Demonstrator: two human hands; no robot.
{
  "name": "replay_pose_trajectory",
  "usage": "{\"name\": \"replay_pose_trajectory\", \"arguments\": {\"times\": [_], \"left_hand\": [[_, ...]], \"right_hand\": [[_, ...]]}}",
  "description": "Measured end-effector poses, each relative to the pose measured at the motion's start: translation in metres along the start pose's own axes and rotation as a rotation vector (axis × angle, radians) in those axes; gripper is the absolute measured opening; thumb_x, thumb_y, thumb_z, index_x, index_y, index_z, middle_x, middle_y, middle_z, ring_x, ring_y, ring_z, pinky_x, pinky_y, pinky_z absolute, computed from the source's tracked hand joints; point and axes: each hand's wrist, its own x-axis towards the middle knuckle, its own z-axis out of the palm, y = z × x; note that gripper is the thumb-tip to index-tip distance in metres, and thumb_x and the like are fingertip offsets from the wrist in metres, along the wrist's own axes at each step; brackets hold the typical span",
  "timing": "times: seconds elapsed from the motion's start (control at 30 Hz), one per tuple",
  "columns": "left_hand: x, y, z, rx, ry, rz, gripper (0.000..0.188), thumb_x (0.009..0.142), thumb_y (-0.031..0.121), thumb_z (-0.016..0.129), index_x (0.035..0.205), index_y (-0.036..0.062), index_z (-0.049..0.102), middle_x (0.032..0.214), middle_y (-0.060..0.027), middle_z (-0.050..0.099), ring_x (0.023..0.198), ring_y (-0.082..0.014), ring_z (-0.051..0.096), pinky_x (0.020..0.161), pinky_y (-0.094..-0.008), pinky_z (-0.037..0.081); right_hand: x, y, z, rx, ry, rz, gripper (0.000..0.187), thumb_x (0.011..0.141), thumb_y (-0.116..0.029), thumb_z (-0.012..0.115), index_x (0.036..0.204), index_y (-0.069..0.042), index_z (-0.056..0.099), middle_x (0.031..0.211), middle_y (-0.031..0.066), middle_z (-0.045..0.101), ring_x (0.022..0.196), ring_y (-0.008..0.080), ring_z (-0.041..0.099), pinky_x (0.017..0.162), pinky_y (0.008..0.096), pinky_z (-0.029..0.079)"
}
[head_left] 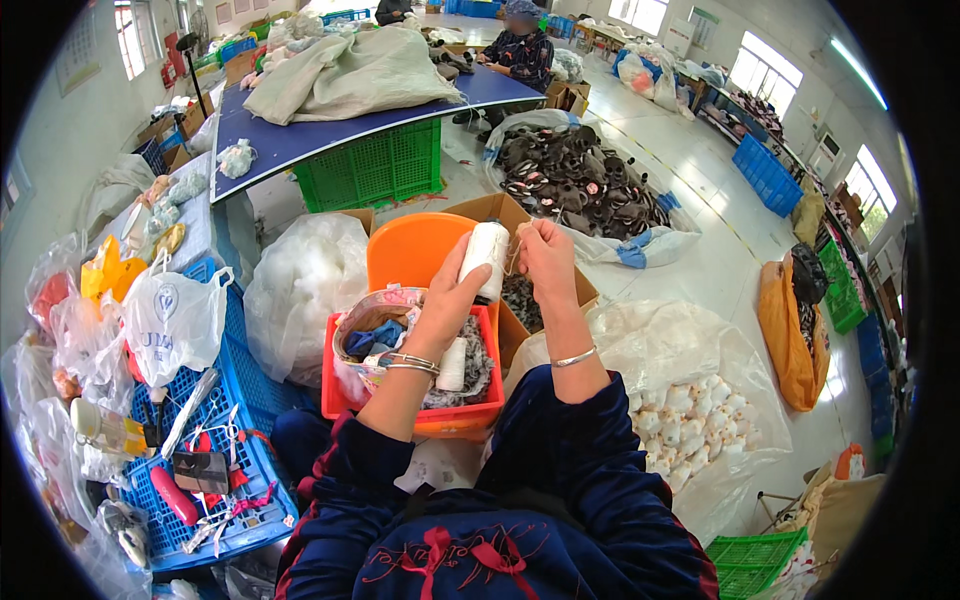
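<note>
Now your left hand (456,278) grips a white spool (487,260) at frame centre; your right hand (546,262) pinches apparent thread (514,258). The step looks like thread handling; next calls for steady tension.

Thread spool (486,258): white wound thread, matt, finely textured.
Bracelets (574,357): silvery metal, smooth, glossy.
Sleeves (590,440): dark blue cloth, soft and velvety in look.
Orange chair (405,250): moulded plastic, smooth, low sheen.
Red tub (497,373): plastic, smooth-walled.
Grey fluff (470,378): fibrous, rough, matt.
Cardboard box (584,288): brown paper board, matt.
Clear bag (310,290): thin plastic film, wrinkled, shiny.
Worktop (495,92): smooth blue surface, slight sheen; material underneath cannot be told.
Sack (350,75): coarse woven fabric, matt, creased.
Green crate (370,165): plastic mesh.
Blue crate (252,350): plastic lattice.
Floor (705,190): pale, smooth, glossy, with bright reflections.
</note>
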Motion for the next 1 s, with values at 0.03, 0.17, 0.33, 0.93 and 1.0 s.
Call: {"name": "replay_pose_trajectory", "arguments": {"times": [0.03, 0.17, 0.33, 0.93, 1.0], "left_hand": [[0.0, -0.001, 0.0, 0.008, 0.006, 0.003, 0.067, 0.093, 0.017, 0.062, 0.149, -0.0025, 0.033, 0.143, -0.014, 0.048, 0.127, -0.019, 0.049, 0.105, -0.0314, 0.04], [-0.002, -0.002, -0.001, 0.013, 0.0, 0.003, 0.067, 0.093, 0.018, 0.062, 0.149, -0.0026, 0.033, 0.143, -0.0139, 0.048, 0.127, -0.0188, 0.049, 0.106, -0.0312, 0.04], [-0.006, 0.006, -0.001, 0.029, 0.0, -0.003, 0.067, 0.092, 0.018, 0.062, 0.149, -0.0021, 0.033, 0.142, -0.0136, 0.048, 0.126, -0.0185, 0.05, 0.105, -0.0308, 0.04], [-0.017, 0.012, 0.002, 0.427, 0.07, 0.149, 0.073, 0.086, 0.022, 0.067, 0.148, -0.001, 0.036, 0.139, -0.0216, 0.051, 0.124, -0.0267, 0.054, 0.102, -0.0357, 0.044], [-0.017, 0.012, 0.002, 0.443, 0.069, 0.153, 0.073, 0.086, 0.022, 0.067, 0.147, -0.0008, 0.036, 0.139, -0.0223, 0.051, 0.124, -0.0282, 0.055, 0.103, -0.0365, 0.044]], "right_hand": [[-0.001, 0.001, 0.0, 0.0, -0.005, -0.001, 0.018, 0.091, -0.014, 0.061, 0.074, -0.007, 0.057, 0.06, -0.0041, 0.05, 0.048, 0.0038, 0.042, 0.045, 0.0208, 0.034], [-0.006, 0.002, -0.001, 0.009, -0.074, 0.034, 0.019, 0.091, -0.013, 0.061, 0.074, -0.007, 0.057, 0.059, -0.0041, 0.05, 0.048, 0.0038, 0.042, 0.045, 0.0208, 0.035], [-0.007, 0.003, -0.005, -0.005, -0.194, 0.081, 0.018, 0.092, -0.016, 0.062, 0.077, -0.008, 0.056, 0.061, -0.0042, 0.05, 0.048, 0.0039, 0.041, 0.045, 0.0225, 0.036], [-0.028, -0.02, -0.006, -0.184, -0.262, 0.131, 0.022, 0.093, -0.023, 0.066, 0.081, -0.005, 0.061, 0.065, -0.0051, 0.054, 0.048, 0.002, 0.041, 0.042, 0.0196, 0.032], [-0.027, -0.02, -0.009, -0.175, -0.27, 0.16, 0.021, 0.093, -0.023, 0.066, 0.081, -0.006, 0.061, 0.065, -0.0051, 0.053, 0.048, 0.0022, 0.041, 0.042, 0.0198, 0.033]]}}
